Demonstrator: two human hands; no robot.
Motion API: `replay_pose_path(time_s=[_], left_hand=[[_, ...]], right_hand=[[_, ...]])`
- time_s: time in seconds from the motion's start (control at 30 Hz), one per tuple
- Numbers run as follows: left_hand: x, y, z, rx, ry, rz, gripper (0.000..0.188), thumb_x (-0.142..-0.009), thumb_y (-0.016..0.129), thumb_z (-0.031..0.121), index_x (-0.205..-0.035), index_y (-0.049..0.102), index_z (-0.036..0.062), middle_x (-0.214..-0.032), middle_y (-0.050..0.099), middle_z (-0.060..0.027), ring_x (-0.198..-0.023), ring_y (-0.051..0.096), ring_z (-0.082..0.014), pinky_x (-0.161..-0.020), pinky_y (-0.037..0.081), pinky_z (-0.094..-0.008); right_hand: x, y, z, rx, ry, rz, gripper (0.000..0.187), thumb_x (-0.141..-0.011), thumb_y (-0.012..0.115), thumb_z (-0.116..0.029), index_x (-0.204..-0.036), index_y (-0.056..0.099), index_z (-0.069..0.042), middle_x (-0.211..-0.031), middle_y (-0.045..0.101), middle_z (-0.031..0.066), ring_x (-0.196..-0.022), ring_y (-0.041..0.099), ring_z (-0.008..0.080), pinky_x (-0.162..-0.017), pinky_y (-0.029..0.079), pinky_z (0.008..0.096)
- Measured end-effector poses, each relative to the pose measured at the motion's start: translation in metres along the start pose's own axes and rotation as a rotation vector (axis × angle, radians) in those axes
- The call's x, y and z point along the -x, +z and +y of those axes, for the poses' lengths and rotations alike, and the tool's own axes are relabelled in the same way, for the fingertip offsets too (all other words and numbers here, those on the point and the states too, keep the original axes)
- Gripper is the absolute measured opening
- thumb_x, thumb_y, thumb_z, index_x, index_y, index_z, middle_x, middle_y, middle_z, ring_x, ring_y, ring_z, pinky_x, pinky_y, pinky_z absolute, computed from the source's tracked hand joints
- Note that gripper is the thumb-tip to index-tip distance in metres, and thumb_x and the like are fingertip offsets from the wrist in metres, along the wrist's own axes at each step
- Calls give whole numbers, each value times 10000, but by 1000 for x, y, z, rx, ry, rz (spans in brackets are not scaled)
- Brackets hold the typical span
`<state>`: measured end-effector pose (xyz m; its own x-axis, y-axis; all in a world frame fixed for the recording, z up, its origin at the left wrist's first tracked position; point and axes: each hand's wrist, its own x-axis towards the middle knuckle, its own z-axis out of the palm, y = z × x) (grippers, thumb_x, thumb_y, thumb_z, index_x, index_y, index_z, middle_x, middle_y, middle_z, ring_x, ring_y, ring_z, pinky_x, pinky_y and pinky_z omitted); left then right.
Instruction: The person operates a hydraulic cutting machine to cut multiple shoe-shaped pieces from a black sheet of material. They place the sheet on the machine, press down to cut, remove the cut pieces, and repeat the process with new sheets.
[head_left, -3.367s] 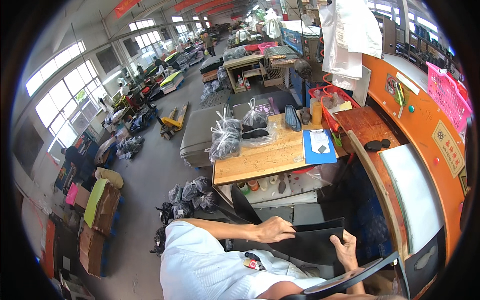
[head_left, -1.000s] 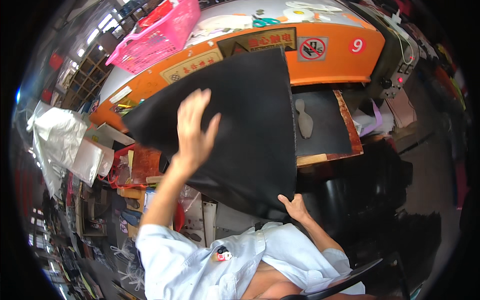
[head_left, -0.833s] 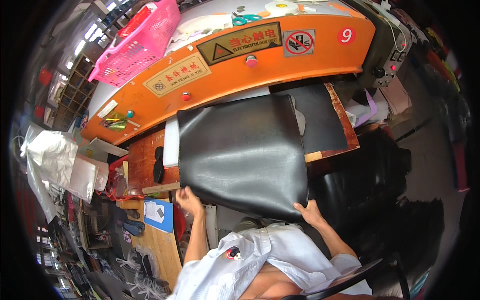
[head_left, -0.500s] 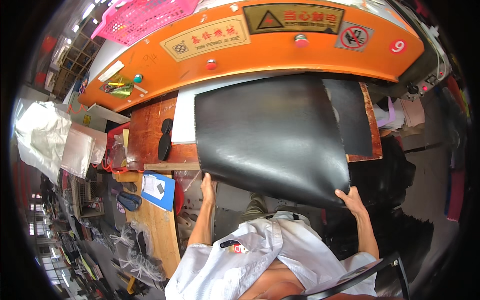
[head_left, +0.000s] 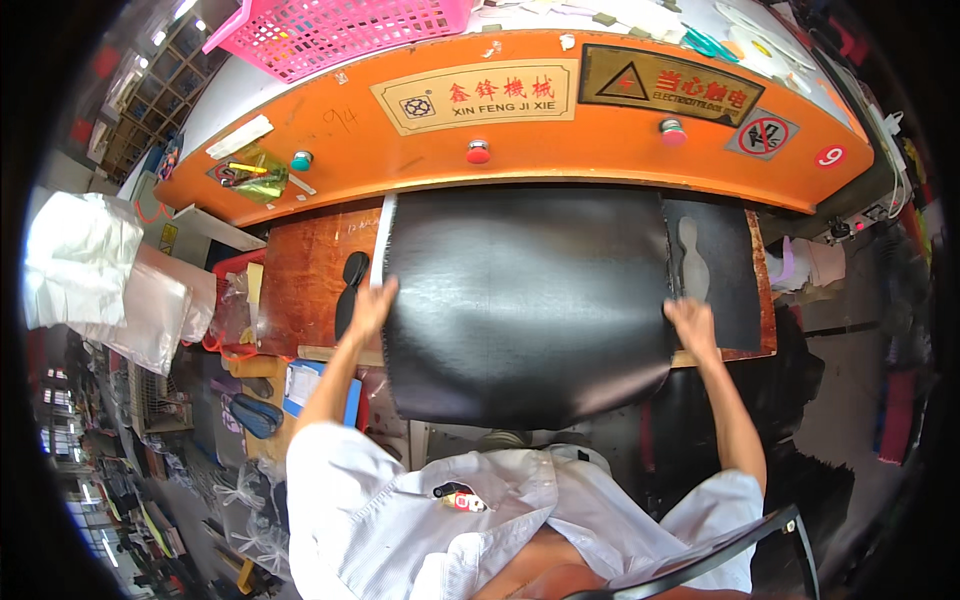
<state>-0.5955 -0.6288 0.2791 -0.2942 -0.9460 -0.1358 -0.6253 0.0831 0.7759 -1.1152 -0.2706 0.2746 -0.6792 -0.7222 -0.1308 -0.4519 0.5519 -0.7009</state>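
Observation:
A glossy black leather-like sheet (head_left: 525, 300) lies across the reddish-brown work board (head_left: 310, 265), its near edge drooping over the front. My left hand (head_left: 372, 308) is closed on the sheet's left edge. Over on the opposite side, my right hand (head_left: 692, 325) pinches the right edge. Just beyond my left fingers is a black sole-shaped piece (head_left: 350, 290). A grey sole-shaped piece (head_left: 692, 260) rests on a darker sheet (head_left: 730, 285) to the right. Only a strip of a white sheet (head_left: 381, 245) shows beside the black one.
An orange machine beam (head_left: 340, 150) with push buttons spans the far side, a pink basket (head_left: 340, 35) on top. At left hang clear plastic bags (head_left: 85, 260); below them are a blue clipboard (head_left: 340, 395) and a wooden bench (head_left: 300, 450). Dark material (head_left: 770, 400) is heaped at right.
Both hands have moved forward, away from my body, carrying the black sheet farther under the orange beam and lower onto the board. The grey sole-shaped piece now shows more fully.

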Motion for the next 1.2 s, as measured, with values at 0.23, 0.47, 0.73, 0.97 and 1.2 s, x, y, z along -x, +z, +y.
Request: replay_pose_path(time_s=[0.23,0.47,0.73,0.97,1.2], left_hand=[[79,-3,-75,549,-209,-227,378,-1088,623,348,-1010,750,0,-955,736,-11,-841,631,-80,-786,508,-273],[125,-12,-38,398,-345,-142,407,-1044,692,359,-1150,753,-29,-1034,746,-31,-935,634,-113,-866,520,-318],[-122,-34,74,-1,-310,-246,430,-1016,718,353,-1020,737,-77,-954,763,-125,-898,720,-206,-814,561,-338],[-108,-9,-26,194,6,-120,343,-1062,646,264,-1051,738,-66,-905,739,-61,-810,605,-142,-770,511,-358],[-92,-10,-31,100,25,-41,403,-1092,586,297,-1056,713,-84,-895,722,-119,-839,601,-168,-813,504,-368]], right_hand=[[53,14,27,-455,273,-169,310,-989,766,-301,-888,725,-10,-860,683,4,-773,578,86,-709,478,291],[112,33,4,-472,190,-65,480,-943,802,-240,-1238,661,111,-1185,717,151,-1078,654,235,-996,503,370],[-111,37,-81,-368,5,140,461,-915,810,-375,-979,750,78,-857,760,93,-734,684,170,-708,559,365],[-82,71,-55,97,125,261,535,-961,717,-469,-1041,710,60,-979,715,351,-985,700,507,-881,529,539],[-53,71,-79,220,1,435,476,-1008,672,-362,-1279,658,30,-1089,723,333,-1042,691,514,-911,528,573]])
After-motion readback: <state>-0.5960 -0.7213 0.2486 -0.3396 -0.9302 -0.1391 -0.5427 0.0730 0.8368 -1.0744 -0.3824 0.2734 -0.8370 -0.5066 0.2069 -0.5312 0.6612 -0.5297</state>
